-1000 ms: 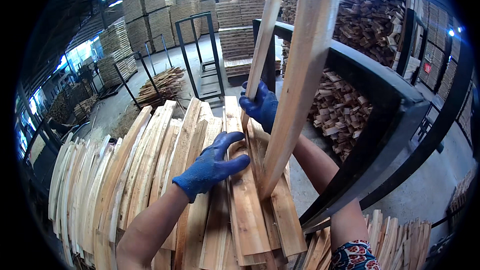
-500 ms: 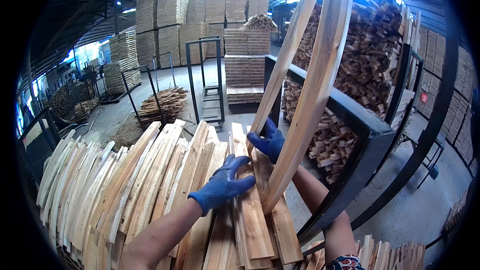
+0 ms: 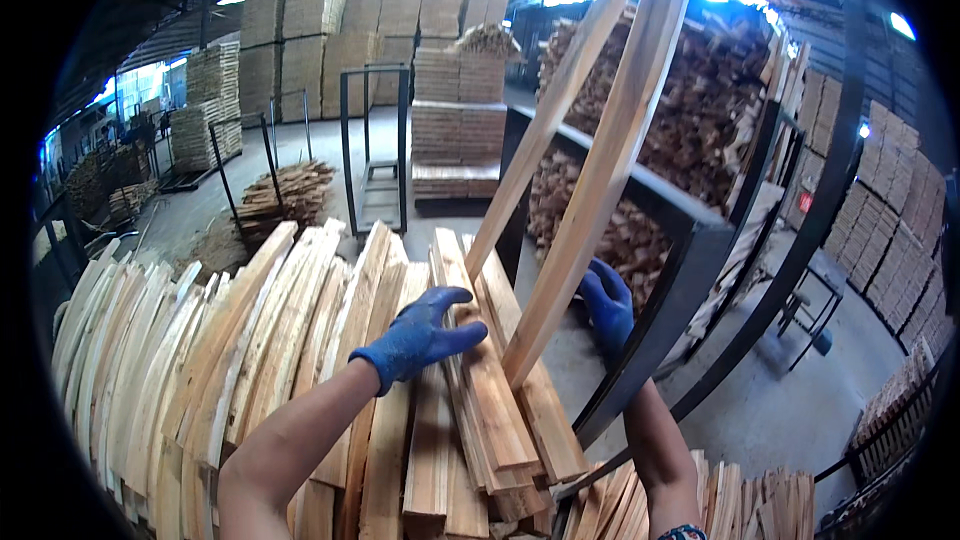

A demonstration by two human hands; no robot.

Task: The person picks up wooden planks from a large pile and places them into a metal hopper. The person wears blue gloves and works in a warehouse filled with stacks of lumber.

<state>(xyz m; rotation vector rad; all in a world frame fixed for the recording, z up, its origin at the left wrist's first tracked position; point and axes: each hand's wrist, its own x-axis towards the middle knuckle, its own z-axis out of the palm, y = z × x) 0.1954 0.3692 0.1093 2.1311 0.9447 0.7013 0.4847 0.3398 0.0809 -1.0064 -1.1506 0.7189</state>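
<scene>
My left hand (image 3: pixel 425 335), in a blue work glove, lies over a stack of wooden planks (image 3: pixel 490 390), its thumb and fingers spread apart. Two long planks stand up from the stack: a narrower plank (image 3: pixel 548 135) behind and a wider plank (image 3: pixel 610 160) in front, both tilted to the right at the top. To the right of the wider plank is my right hand (image 3: pixel 606 302), also blue-gloved, apart from the wood. Its fingers are loosely extended with nothing visible in them. The black metal frame (image 3: pixel 655 300) stands right beside that hand and covers part of its wrist.
Rows of planks (image 3: pixel 250 340) fan out on my left. Black upright frames (image 3: pixel 345 150) and a loose wood pile (image 3: pixel 290 195) stand on the floor ahead. Tall timber stacks (image 3: pixel 460 130) rise behind. A large heap of offcuts (image 3: pixel 700 110) fills the right side beyond the frame.
My right hand has left the narrower plank and moved right, past the wider plank to the black frame. My left hand stays on the stack. The view has shifted slightly right.
</scene>
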